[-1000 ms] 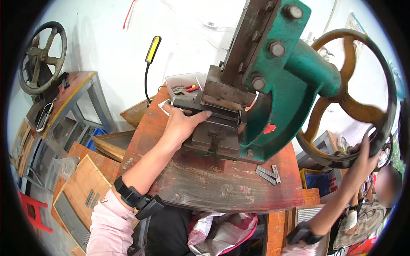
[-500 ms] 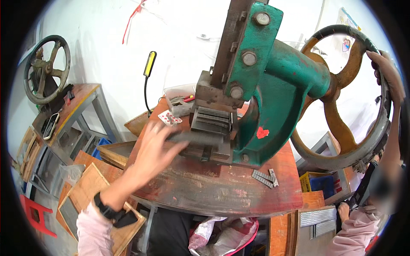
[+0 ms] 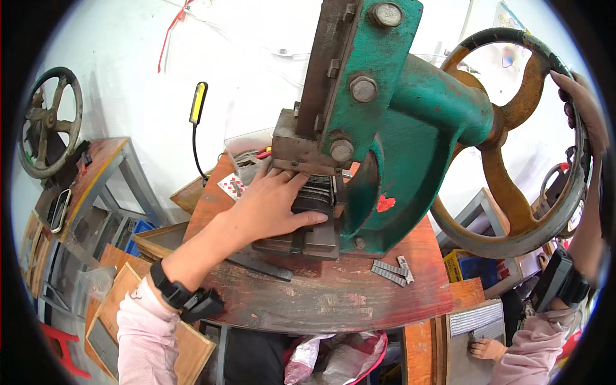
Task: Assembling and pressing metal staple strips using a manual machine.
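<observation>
My left hand (image 3: 273, 202) reaches into the green hand press (image 3: 410, 147), below its ram. Its fingers stretch over dark ridged metal pieces (image 3: 317, 189) on the die, and the thumb lies spread across the block's front. The fingertips are partly hidden, and I see nothing gripped. High at the right, my right hand (image 3: 585, 106) is closed around the rim of the large handwheel (image 3: 513, 247). A dark flat metal strip (image 3: 262, 265) lies on the red-brown table (image 3: 333, 301) just in front of the press base.
Two small grey strips (image 3: 393, 272) lie right of the press. Behind are a clear bin (image 3: 247, 168) and a yellow-black lamp (image 3: 197, 106). Wooden trays (image 3: 179, 350) stand low left. Another person's hand (image 3: 489, 348) is at a tray of grey strips (image 3: 475, 319).
My left hand has moved from the press's left front onto the die. A dark strip, blurred by its fingers before, now appears on the table. My right hand stays on the wheel.
</observation>
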Motion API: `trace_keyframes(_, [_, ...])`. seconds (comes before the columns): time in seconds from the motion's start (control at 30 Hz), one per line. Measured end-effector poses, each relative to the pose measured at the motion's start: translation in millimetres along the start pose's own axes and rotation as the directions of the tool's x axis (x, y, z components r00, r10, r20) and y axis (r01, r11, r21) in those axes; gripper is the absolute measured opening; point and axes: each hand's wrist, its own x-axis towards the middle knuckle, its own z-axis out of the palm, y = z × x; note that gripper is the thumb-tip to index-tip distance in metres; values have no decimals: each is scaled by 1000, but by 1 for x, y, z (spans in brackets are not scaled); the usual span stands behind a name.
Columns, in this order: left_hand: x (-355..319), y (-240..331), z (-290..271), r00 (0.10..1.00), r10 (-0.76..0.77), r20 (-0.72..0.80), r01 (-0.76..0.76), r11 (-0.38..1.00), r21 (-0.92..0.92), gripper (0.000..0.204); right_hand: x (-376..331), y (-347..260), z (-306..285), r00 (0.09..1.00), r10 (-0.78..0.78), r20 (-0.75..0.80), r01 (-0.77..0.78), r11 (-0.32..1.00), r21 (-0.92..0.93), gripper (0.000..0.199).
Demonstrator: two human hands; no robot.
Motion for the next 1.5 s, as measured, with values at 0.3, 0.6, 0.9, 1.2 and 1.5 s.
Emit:
trace_keyframes(0.3, [4,15,22,982,159,-103,-135,970,203,47,-15,-14,-4,993,73,-91,-76,996,-37,27])
trace_keyframes(0.6, [-4,40,19,994,57,-98,-24,952,307,43,-19,0,-7,995,-86,41,87,996,-15,30])
trace_keyframes(0.9, [-7,47,23,997,65,-48,-38,900,434,44,31,48,6,957,-215,-195,211,977,-41,44])
trace_keyframes(1.2, [-93,55,-20,860,-245,448,315,-437,-843,40,28,51,3,956,-219,-196,238,968,80,45])
trace_keyframes(1.5, [-166,95,-13,919,-102,382,93,-883,-460,46,46,46,2,972,-135,-193,128,991,-51,60])
